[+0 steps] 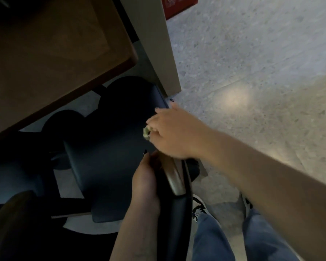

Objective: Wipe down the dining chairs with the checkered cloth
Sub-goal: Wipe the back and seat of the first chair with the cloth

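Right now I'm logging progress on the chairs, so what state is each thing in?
checkered cloth: bunched under the right hand, only a corner showing
right hand: holding the cloth against the chair
left hand: gripping the backrest's top edge
dark chair: tucked partly under the wooden table

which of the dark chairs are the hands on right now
The nearest chair, on the right by the pale pillar. The left hand grips its backrest and the right hand holds the cloth there; the others sit untouched further left.
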